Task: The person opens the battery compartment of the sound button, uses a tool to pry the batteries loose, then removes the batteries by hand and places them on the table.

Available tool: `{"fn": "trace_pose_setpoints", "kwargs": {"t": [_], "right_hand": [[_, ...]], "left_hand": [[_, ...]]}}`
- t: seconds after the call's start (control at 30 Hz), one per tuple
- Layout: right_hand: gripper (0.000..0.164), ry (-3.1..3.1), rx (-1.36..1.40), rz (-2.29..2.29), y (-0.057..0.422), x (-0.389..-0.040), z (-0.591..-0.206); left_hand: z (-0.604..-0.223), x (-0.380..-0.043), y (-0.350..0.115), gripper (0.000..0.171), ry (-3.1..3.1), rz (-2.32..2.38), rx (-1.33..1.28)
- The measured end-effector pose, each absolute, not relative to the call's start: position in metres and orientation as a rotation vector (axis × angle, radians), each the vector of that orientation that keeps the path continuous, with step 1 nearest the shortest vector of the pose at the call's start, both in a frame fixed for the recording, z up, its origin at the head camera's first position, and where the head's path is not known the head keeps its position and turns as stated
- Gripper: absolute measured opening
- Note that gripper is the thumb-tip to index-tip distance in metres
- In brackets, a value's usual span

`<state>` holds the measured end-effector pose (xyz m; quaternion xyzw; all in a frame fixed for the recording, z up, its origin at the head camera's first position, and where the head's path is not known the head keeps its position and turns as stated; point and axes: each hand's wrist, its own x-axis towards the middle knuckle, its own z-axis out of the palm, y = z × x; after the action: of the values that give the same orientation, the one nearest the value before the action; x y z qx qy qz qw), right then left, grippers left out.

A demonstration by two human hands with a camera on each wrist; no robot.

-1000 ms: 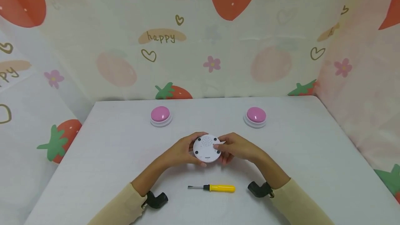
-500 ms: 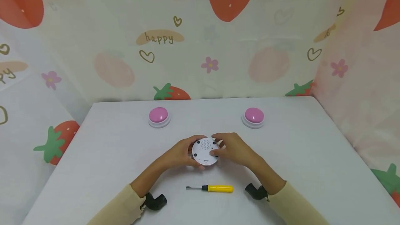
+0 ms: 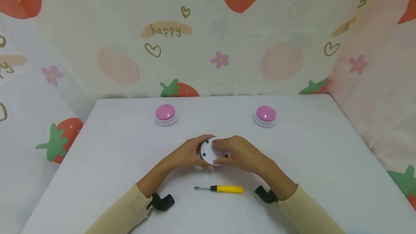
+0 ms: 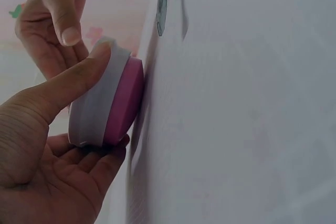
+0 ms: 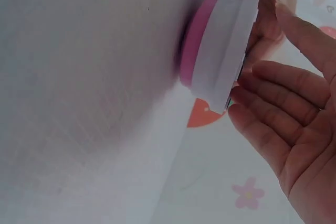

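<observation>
In the head view a round push button (image 3: pixel 207 154) is turned over, its white underside with black feet and speaker holes facing up. My left hand (image 3: pixel 186 155) grips its rim, thumb on the near side and fingers on the far side. In the left wrist view its pink dome (image 4: pixel 126 103) faces down, close to the table. My right hand (image 3: pixel 242 154) lies over the underside, covering part of it. The right wrist view shows the right fingers (image 5: pixel 286 95) fairly straight, their tips at the underside of the white base (image 5: pixel 223 45).
A screwdriver (image 3: pixel 229 189) with a yellow handle lies on the white table (image 3: pixel 130 129) in front of the hands. Two more pink push buttons stand upright farther back, one on the left (image 3: pixel 165 114) and one on the right (image 3: pixel 265 115).
My right hand has moved from the right edge of the push button to over its underside, the fingers now spread across it. The left hand keeps its grip. The head view has shifted slightly.
</observation>
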<state>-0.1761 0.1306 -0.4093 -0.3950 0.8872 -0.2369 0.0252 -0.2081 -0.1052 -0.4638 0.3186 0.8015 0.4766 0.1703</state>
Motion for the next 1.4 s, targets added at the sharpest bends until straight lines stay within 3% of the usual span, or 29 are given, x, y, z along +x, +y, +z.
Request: {"fn": "trace_pose_setpoints", "kwargs": {"t": [0.57,0.77,1.0,1.4], "right_hand": [[0.049,2.809,-1.157,-0.622,0.127,-0.176,-0.411],[0.042,2.852,-1.173,-0.504,0.123,-0.173,-0.415],[0.016,2.854,-1.25,-0.308,0.116,-0.169,-0.411],[0.018,2.876,-1.298,0.013,0.107,-0.16,-0.403]], "left_hand": [[-0.464,-0.211,-0.105,0.092,2.261,1.356,0.896],[-0.466,-0.21,-0.105,0.094,2.261,1.349,0.861],[-0.465,-0.211,-0.104,0.091,2.256,1.371,0.84],[-0.464,-0.209,-0.102,0.09,2.234,1.38,0.811]]}}
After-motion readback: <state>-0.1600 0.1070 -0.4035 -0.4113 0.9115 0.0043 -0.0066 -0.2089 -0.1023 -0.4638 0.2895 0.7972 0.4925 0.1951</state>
